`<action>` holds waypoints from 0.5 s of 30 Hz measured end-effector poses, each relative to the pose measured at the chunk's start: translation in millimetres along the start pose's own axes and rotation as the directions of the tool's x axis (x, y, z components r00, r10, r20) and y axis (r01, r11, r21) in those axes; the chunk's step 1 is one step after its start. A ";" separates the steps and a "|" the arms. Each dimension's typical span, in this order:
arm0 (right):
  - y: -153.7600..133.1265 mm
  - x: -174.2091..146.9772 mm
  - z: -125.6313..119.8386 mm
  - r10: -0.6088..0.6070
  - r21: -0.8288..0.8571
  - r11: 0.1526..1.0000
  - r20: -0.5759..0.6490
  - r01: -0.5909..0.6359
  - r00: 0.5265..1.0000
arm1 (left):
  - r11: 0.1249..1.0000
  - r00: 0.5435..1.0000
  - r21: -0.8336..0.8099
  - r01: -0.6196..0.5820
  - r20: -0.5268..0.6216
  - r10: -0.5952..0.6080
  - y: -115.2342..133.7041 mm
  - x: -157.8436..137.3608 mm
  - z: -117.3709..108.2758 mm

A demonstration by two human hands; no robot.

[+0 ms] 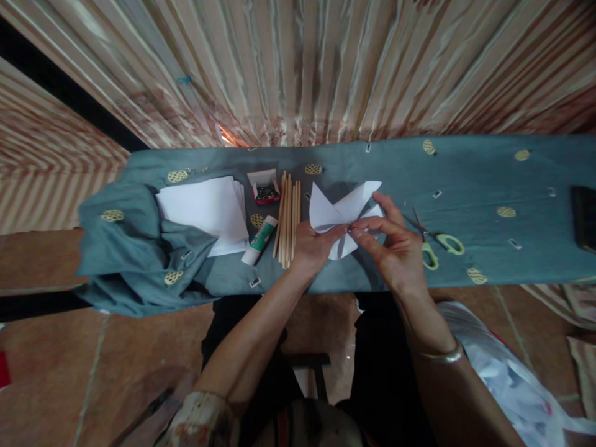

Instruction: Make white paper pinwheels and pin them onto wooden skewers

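A white paper pinwheel, its blades folded toward the middle, is held just above the cloth-covered table. My left hand grips it from the left, with the thumb pressed near its centre. From the right, my right hand pinches at the centre, while one finger touches the upper right blade. Something small and dark shows between the fingertips, too small to make out. Scissors with light green handles lie partly open, just right of my right hand. Wooden sticks lie side by side, left of the pinwheel.
A small red-and-white box of tiny dark metal pieces stands open behind a glue stick. White paper sheets are stacked at left, beside bunched cloth. A dark object lies at the right end. Curtains hang behind.
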State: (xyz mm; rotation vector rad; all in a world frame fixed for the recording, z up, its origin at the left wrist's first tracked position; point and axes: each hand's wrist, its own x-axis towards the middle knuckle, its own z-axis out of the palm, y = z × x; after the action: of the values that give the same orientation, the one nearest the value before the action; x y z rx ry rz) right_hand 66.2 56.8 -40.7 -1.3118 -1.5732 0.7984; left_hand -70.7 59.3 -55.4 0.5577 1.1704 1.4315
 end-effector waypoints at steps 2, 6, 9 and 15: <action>0.1 0.2 0.4 0.010 0.014 1.000 -0.001 -0.010 1.000 | 1.000 1.000 0.001 0.012 -0.003 -0.012 0.4 -0.2 0.1; 2.0 0.3 0.6 0.012 0.017 1.000 0.003 -0.013 1.000 | 0.999 0.999 -0.039 0.024 -0.039 -0.025 -0.6 0.3 -0.2; 2.8 0.4 0.1 0.008 0.007 1.000 0.006 -0.008 1.000 | 0.998 0.998 -0.058 0.008 -0.063 -0.012 -0.2 0.0 -0.2; 1.1 0.7 -1.4 0.008 0.014 1.000 0.018 -0.009 1.000 | 0.998 0.999 -0.050 -0.032 -0.019 0.031 1.0 -0.5 0.1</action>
State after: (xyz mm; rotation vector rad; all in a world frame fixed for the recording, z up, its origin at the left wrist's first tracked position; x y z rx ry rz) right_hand 68.0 57.6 -41.0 -1.3051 -1.5740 0.8272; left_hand -70.9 59.1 -54.3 0.5309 1.1414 1.4918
